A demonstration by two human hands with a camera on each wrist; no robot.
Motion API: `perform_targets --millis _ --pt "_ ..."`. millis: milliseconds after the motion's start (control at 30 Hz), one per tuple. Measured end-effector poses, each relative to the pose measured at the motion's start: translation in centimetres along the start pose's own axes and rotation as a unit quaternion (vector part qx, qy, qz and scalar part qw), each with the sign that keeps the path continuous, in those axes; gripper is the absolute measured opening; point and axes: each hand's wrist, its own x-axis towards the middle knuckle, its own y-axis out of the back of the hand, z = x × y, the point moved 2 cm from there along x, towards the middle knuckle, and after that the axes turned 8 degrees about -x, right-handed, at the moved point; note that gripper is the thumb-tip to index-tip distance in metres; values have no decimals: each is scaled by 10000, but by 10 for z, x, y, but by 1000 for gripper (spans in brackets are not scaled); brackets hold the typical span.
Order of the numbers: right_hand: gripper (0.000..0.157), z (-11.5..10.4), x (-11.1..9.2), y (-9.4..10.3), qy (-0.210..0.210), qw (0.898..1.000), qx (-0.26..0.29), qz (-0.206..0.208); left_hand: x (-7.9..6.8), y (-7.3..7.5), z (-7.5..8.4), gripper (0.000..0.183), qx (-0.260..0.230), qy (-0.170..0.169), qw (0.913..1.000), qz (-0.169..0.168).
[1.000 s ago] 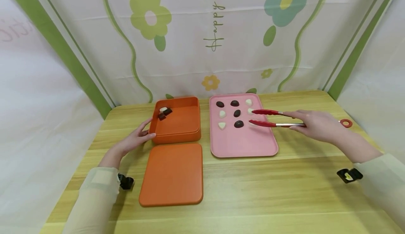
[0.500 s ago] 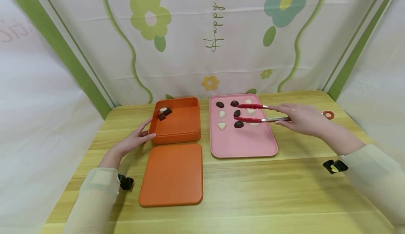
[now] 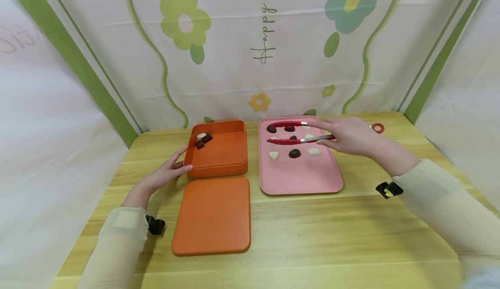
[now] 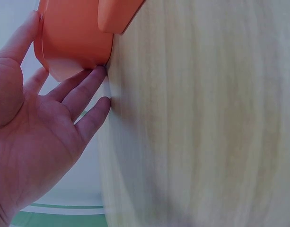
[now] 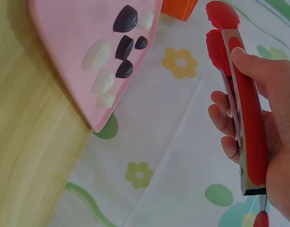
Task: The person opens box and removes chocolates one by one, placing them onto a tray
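Observation:
My right hand (image 3: 349, 136) grips red-tipped tongs (image 3: 287, 142), with the thumb along one arm and fingers round the other in the right wrist view. The tongs' arms stand apart over the far left of a pink tray (image 3: 300, 178). Dark and white chocolates sit there in rows, among them a dark one (image 3: 294, 153) and a white oval one (image 3: 314, 152); the tongs partly cover some. With fairly straight fingers, my left hand (image 3: 169, 172) touches the near left corner of an orange box (image 3: 218, 170). A white piece (image 3: 201, 136) and dark pieces (image 3: 200, 144) lie inside it.
An orange lid (image 3: 212, 215) lies flat in front of the box, on the wooden table (image 3: 312, 237). A printed cloth (image 3: 226, 76) with flowers hangs behind the table. White cloth (image 3: 50, 150) also encloses the left side.
My right hand has carried the tongs leftward and slightly away across the tray, from its right-hand column to the far left chocolates. My left hand and the box stay put.

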Motion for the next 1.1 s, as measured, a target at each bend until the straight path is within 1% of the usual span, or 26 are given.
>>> perform_targets --millis 133,433,633,700,800,867,933,1100 --pt "61 -4 15 -1 59 10000 38 -48 0 -1 0 80 -49 13 10000 -16" --pt "57 -19 47 -6 175 9992 232 -257 0 0 0 80 -18 19 10000 11" --pt "58 -30 65 -8 132 9981 244 -548 0 -1 0 79 -32 42 10000 13" --pt "56 -33 71 -11 176 9982 233 -518 0 -1 0 80 -37 35 10000 15" --pt "53 -37 80 -15 354 9985 291 -312 0 -1 0 80 -12 33 10000 31" --pt "51 -40 85 -18 440 9981 360 -255 0 -1 0 80 0 41 10000 38" --pt "51 -42 91 -21 471 9976 426 -291 0 -1 0 80 1 43 10000 38" --pt "51 -50 106 -28 445 9961 527 -555 0 -1 -1 80 4 50 10000 41"
